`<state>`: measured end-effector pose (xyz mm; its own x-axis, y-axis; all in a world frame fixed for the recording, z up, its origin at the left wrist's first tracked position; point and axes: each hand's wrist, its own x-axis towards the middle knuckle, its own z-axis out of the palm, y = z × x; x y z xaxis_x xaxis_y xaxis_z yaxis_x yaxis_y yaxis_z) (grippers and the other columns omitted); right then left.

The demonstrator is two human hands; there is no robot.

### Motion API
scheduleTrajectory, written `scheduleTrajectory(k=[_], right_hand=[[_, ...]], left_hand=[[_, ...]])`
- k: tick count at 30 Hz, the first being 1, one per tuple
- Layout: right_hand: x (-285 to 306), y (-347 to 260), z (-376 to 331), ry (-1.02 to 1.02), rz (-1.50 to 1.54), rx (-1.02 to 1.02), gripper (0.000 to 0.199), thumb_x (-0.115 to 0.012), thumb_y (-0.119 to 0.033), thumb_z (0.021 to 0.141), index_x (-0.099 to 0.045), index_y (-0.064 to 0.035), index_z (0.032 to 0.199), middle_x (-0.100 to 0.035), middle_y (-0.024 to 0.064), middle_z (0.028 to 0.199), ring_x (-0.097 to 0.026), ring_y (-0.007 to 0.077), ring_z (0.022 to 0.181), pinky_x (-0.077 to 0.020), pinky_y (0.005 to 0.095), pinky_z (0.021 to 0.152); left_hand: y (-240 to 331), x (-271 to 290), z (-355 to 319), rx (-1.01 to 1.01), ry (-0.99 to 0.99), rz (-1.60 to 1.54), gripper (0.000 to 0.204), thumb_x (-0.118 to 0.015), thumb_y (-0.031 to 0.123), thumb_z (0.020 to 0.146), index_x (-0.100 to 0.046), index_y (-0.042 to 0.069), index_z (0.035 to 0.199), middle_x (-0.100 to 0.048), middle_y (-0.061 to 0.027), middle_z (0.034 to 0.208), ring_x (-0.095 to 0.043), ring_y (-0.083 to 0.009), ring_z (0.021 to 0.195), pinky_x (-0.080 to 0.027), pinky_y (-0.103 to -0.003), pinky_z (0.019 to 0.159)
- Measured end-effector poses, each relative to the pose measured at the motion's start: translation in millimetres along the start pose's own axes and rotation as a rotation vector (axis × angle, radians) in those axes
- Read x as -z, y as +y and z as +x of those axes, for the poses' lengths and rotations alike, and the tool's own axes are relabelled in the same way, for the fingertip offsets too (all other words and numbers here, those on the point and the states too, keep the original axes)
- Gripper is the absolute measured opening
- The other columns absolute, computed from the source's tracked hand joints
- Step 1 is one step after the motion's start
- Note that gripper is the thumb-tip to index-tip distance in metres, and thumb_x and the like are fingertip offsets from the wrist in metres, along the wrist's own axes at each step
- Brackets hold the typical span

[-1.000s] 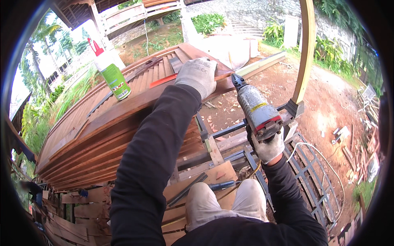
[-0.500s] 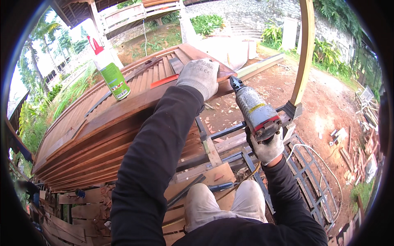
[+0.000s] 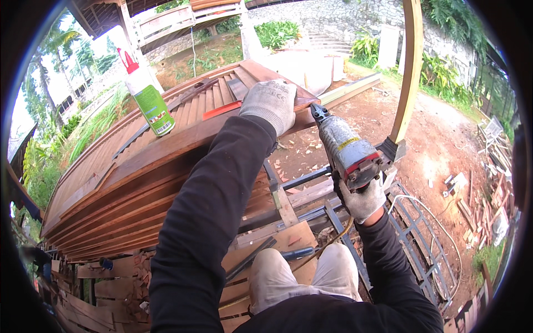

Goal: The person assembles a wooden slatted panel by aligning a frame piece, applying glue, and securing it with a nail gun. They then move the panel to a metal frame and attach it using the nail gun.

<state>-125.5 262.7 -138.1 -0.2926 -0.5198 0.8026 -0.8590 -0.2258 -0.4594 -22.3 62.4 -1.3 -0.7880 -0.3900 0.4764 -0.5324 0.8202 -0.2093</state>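
My left hand, in a grey work glove, presses flat on the far end of a long stack of reddish wooden slats that runs from the upper middle down to the lower left. My right hand, also gloved, grips the handle of a grey power drill with a red band. The drill's tip points at the slat edge just right of my left hand. A white and green glue bottle with a red nozzle stands on the stack. A red pencil lies near my left hand.
Metal frame bars support the stack. Below lie wood offcuts, a plank with a blue-handled tool and a cable. A yellow post rises at right over red dirt ground. Scrap wood is piled far right.
The drill has moved slightly left, its tip closer to the slat edge beside my left hand. The left hand stays pressed on the wood.
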Motion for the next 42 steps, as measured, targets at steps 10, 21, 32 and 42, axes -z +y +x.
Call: scheduleTrajectory(k=[10, 21, 32, 42], right_hand=[[0, 2, 2, -0.01, -0.032, 0.008, 0.023, -0.073, -0.016, 0.079, -0.068, -0.0031, 0.097, -0.072, 0.0139, 0.085, -0.071, 0.0326, 0.077, -0.0552, 0.0377, 0.068], [0, 0, 2, -0.002, -0.035, 0.036, 0.025, -0.073, -0.015, 0.078, -0.069, -0.0028, 0.101, -0.073, 0.0141, 0.088, -0.072, 0.031, 0.079, -0.0562, 0.0364, 0.07], [-5, -2, 2, -0.024, 0.003, -0.052, 0.032, -0.074, -0.017, 0.079, -0.066, -0.0013, 0.106, -0.073, 0.0162, 0.09, -0.073, 0.0327, 0.082, -0.0563, 0.0374, 0.071], [-2, -11, -6, 0.028, 0.079, -0.033, 0.024, -0.074, -0.016, 0.08, -0.069, -0.0017, 0.099, -0.073, 0.0135, 0.087, -0.072, 0.0304, 0.075, -0.0556, 0.0365, 0.066]], left_hand=[[1, 0, 3, 0.009, -0.016, -0.013, 0.026, -0.063, 0.017, 0.088, -0.071, 0.005, 0.11, -0.069, -0.019, 0.116, -0.067, -0.0332, 0.11, -0.053, -0.042, 0.095], [2, 1, 2, 0.004, -0.003, -0.018, 0.026, -0.062, 0.016, 0.088, -0.072, 0.005, 0.109, -0.069, -0.019, 0.114, -0.067, -0.033, 0.109, -0.053, -0.042, 0.094], [1, -1, 4, 0.031, -0.033, -0.005, 0.028, -0.062, 0.019, 0.088, -0.071, 0.008, 0.112, -0.068, -0.0166, 0.117, -0.066, -0.0311, 0.112, -0.052, -0.042, 0.096], [-1, 6, -1, 0.064, -0.067, 0.009, 0.031, -0.063, 0.023, 0.088, -0.069, 0.01, 0.116, -0.066, -0.0149, 0.121, -0.064, -0.0289, 0.115, -0.05, -0.041, 0.098]])
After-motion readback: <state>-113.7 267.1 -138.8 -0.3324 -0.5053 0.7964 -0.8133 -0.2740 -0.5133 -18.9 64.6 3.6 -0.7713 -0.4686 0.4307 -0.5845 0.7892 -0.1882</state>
